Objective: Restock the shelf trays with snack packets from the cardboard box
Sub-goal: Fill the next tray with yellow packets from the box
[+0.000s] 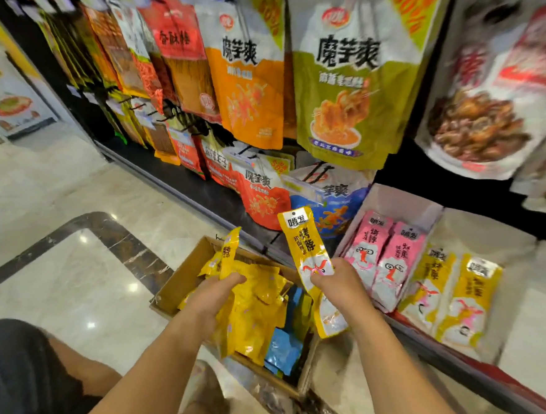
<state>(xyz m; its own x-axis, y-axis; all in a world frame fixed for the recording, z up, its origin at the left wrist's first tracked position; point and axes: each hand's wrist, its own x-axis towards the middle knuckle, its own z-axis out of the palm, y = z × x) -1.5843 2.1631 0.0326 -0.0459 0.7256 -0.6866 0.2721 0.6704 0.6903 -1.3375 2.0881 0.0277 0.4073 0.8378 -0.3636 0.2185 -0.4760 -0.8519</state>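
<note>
An open cardboard box (175,284) sits on the floor, filled with yellow snack packets (258,302) and a few blue ones (282,353). My left hand (217,296) grips a yellow packet (229,252) over the box. My right hand (340,282) holds another long yellow packet (304,241) upright, between the box and the shelf. On the low shelf at the right, a white tray (404,203) holds pink packets (381,256), and beside it a tray (490,228) holds yellow packets (449,293).
Large snack bags (345,79) hang on hooks above the trays and to the left along the rack. The shelf's red front edge (467,359) runs to the lower right. My knee (21,370) is at lower left on the marble floor (72,199).
</note>
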